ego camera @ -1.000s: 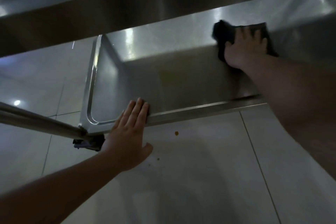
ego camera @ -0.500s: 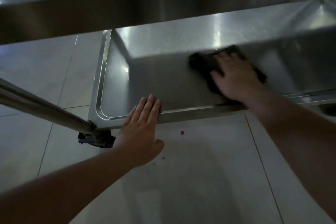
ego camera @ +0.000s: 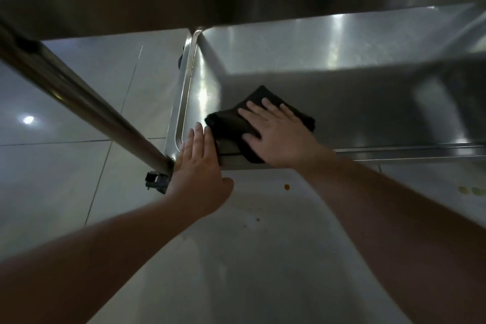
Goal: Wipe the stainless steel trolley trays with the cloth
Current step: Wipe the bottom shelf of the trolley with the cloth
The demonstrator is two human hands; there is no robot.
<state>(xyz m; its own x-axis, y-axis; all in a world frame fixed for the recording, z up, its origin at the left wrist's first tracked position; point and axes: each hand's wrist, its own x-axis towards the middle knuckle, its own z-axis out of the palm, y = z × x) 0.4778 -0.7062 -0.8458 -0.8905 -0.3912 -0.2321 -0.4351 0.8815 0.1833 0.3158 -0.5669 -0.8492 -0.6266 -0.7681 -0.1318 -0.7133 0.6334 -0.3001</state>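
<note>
- Now left hand (ego camera: 196, 166), lower centre: flat, fingers together, still bracing tray (ego camera: 289, 60) rim.
- Right hand (ego camera: 282, 134), spread, presses cloth (ego camera: 234, 123); swept from upper right to near-left corner.
- Pass likely reaches tray end; far strip remains.

My left hand (ego camera: 197, 166) and my right hand (ego camera: 282, 137) are both bare, with no glove, ring or watch on either. My forearms are uncovered as far up as the view reaches, so no sleeve or cuff shows. My nails look short and plain, though the dim light leaves little finer detail to make out.
</note>
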